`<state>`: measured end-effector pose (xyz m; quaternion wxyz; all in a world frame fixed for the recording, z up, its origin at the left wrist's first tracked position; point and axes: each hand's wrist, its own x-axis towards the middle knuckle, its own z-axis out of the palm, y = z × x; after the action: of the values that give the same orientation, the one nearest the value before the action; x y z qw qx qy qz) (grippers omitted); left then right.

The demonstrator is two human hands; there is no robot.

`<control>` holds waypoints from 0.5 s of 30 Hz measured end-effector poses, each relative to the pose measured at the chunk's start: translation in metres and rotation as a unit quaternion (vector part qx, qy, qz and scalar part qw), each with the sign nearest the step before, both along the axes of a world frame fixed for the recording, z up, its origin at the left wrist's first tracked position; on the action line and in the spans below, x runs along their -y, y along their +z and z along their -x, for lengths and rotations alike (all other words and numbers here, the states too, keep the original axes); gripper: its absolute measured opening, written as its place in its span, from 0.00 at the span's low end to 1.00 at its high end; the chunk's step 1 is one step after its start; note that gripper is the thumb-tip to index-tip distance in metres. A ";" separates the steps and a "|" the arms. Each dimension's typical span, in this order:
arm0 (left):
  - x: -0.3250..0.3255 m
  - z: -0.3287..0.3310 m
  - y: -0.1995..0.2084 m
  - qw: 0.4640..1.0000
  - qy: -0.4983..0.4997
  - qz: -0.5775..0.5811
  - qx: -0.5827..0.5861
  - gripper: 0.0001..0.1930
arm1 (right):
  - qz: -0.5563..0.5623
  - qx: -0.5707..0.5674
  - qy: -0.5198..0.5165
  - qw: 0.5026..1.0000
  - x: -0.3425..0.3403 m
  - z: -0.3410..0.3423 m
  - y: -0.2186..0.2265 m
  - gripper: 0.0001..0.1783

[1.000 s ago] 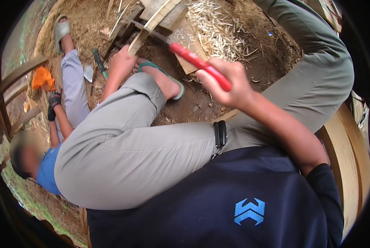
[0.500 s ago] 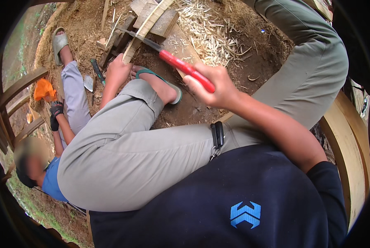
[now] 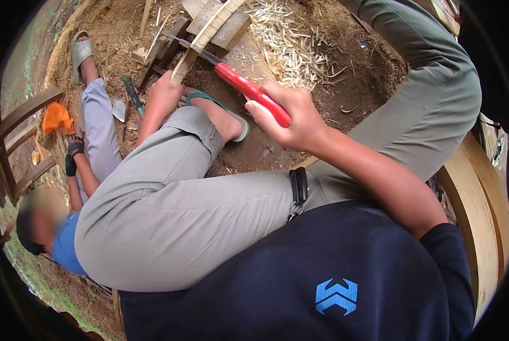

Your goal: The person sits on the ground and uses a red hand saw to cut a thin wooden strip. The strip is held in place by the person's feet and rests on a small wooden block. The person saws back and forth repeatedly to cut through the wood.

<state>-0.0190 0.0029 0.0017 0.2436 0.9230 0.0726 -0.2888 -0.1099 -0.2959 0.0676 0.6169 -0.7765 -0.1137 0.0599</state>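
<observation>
My right hand (image 3: pixel 291 116) is closed around the long red handle of a knife (image 3: pixel 248 88). Its narrow dark blade lies across a pale curved wooden strip (image 3: pixel 212 28), pointing to the upper left. The near end of that strip is gripped by my left hand (image 3: pixel 164 92), whose fingers are partly hidden. Wooden blocks (image 3: pixel 230 33) sit under and beside the strip, and its far end runs past the upper edge of the picture.
Pale wood shavings (image 3: pixel 291 42) cover the ground ahead. My sandalled foot (image 3: pixel 217 116) is beside my left hand. Left of it lie a dark-handled tool (image 3: pixel 133 94) and an orange cloth (image 3: pixel 58 118). Another person (image 3: pixel 67 241) with dark gloves sits at left. Curved boards (image 3: pixel 473 210) stand at right.
My right hand and the knife have shifted slightly left along the blade's line, so the handle is closer to the strip. My left hand keeps its grip; the whole view has moved a little.
</observation>
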 end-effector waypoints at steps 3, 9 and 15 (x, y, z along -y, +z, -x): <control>-0.012 0.012 0.000 0.997 0.030 0.043 -0.053 0.15 | 0.038 -0.016 0.012 0.999 0.032 -0.005 0.004 0.11; -0.017 -0.002 -0.031 0.998 -0.034 -0.039 0.039 0.12 | 0.070 -0.088 0.037 0.993 0.106 0.034 0.059 0.07; -0.018 0.013 -0.001 0.999 0.012 -0.027 0.022 0.14 | 0.013 -0.002 0.027 1.000 0.016 -0.001 0.006 0.11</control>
<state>-0.0324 0.0209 0.0011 0.2231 0.9344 0.0863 -0.2637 -0.1086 -0.3124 0.0736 0.6049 -0.7811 -0.1327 0.0798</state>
